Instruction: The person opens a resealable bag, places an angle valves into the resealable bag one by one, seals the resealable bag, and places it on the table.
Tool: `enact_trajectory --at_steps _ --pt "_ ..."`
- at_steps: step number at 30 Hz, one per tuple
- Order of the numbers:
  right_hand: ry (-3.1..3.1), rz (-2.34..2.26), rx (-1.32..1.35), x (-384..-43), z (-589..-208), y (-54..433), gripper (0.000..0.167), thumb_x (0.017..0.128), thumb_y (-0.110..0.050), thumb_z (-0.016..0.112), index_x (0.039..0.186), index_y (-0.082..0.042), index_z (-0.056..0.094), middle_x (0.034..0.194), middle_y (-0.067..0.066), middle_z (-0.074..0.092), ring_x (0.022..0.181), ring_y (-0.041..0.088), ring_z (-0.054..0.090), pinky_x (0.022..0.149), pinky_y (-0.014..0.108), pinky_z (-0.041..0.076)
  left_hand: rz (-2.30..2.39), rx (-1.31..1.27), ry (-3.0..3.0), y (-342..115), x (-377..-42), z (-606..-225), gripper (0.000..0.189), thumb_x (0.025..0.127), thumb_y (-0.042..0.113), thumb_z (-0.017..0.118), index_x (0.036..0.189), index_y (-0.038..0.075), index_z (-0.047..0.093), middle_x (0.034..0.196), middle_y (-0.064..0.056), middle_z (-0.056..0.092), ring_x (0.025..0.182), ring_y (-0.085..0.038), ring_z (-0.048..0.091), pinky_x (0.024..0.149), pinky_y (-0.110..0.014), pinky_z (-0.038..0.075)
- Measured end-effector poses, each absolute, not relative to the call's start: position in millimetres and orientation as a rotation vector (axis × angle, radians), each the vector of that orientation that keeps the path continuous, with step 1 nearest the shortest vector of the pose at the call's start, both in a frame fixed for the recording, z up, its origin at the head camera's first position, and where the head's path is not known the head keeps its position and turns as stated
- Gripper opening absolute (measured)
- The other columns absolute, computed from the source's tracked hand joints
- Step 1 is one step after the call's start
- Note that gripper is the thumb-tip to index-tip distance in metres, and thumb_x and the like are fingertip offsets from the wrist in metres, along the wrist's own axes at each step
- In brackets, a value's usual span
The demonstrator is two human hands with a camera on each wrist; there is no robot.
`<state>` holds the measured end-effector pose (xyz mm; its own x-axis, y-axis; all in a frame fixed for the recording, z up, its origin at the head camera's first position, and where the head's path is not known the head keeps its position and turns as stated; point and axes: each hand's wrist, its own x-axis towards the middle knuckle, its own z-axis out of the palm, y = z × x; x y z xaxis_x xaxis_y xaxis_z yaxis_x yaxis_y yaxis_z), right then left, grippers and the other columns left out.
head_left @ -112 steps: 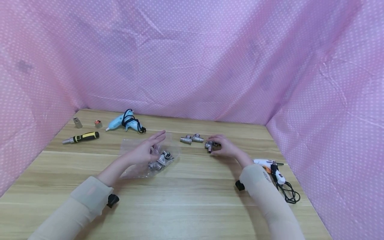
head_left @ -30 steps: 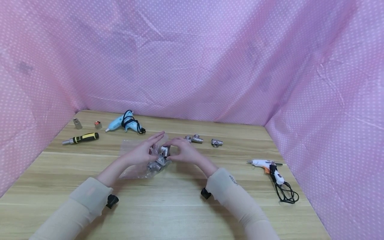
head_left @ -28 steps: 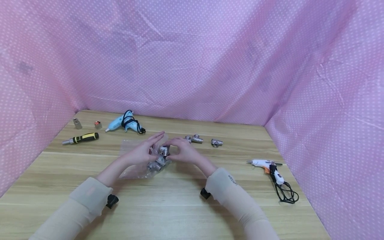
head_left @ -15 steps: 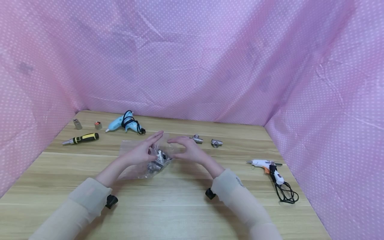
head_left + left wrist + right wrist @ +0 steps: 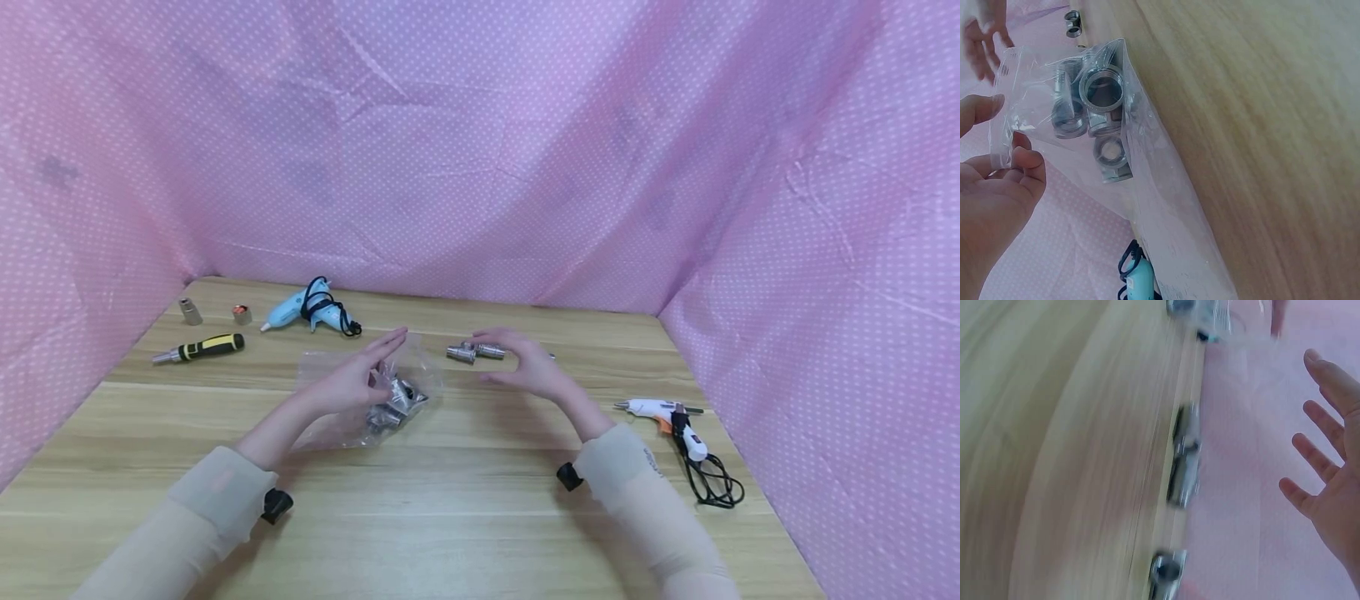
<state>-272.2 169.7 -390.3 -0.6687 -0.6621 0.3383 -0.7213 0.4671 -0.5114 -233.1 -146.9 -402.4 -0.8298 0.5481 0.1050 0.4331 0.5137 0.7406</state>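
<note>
My left hand (image 5: 351,385) grips the mouth edge of a clear plastic bag (image 5: 330,429), its fingertips (image 5: 1029,164) curled at the rim in the left wrist view. Several shiny metal tee pipe fittings (image 5: 1102,90) lie inside the bag. My right hand (image 5: 528,364) is off to the bag's right, fingers (image 5: 1319,453) spread and nothing in them. Beyond its fingertips two loose tee fittings (image 5: 461,354) lie side by side on the table. Another tee fitting (image 5: 1166,572) shows at the bottom of the right wrist view, mostly hidden behind my right hand in the head view.
At the back left are a blue glue gun (image 5: 318,308) with a wound black cord, a yellow-black screwdriver (image 5: 201,348) and two small metal pieces (image 5: 191,312). A white glue gun (image 5: 660,409) with coiled cable lies at the right. Pink dotted cloth (image 5: 480,167) surrounds the wooden table.
My right hand brought a tee fitting from the right to the bag, let go of it there, and has moved back rightward, empty. My left hand stays at the bag.
</note>
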Motion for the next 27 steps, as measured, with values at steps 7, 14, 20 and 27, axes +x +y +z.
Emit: enact_trajectory --at_steps 7,14,20,27 --pt "-2.730 0.961 1.130 -287 -401 209 0.062 0.076 -0.015 0.078 0.132 -0.009 0.054 0.143 0.009 0.046 0.133 0.029 0.037 0.110 0.053 0.027 1.209 0.837 2.611 -148 -233 -403 0.090 0.077 0.003 0.066 0.151 0.006 0.016 0.159 -0.007 0.006 0.087 -0.016 0.052 0.080 -0.031 0.049" --pt "-2.812 0.925 1.032 -303 -418 241 0.062 0.076 -0.013 0.077 0.133 -0.008 0.052 0.143 0.016 0.044 0.133 0.036 0.034 0.110 0.057 0.024 1.205 0.832 2.615 -149 -233 -402 0.090 0.077 0.003 0.066 0.151 0.007 0.016 0.159 -0.007 0.006 0.086 -0.016 0.052 0.080 -0.031 0.049" --pt "-2.868 0.932 0.971 -315 -432 260 0.062 0.076 -0.010 0.076 0.133 -0.006 0.052 0.140 0.017 0.047 0.131 0.037 0.037 0.110 0.055 0.025 1.200 0.845 2.622 -149 -233 -403 0.091 0.076 0.003 0.067 0.151 0.007 0.016 0.159 -0.007 0.008 0.087 -0.016 0.053 0.080 -0.030 0.050" --pt "-2.945 1.180 0.809 -329 -444 270 0.058 0.078 -0.008 0.074 0.132 -0.004 0.052 0.135 0.015 0.051 0.127 0.033 0.045 0.110 0.049 0.029 1.207 0.858 2.615 -149 -233 -403 0.091 0.076 0.002 0.067 0.151 0.006 0.017 0.159 -0.010 0.009 0.086 -0.016 0.053 0.078 -0.030 0.050"
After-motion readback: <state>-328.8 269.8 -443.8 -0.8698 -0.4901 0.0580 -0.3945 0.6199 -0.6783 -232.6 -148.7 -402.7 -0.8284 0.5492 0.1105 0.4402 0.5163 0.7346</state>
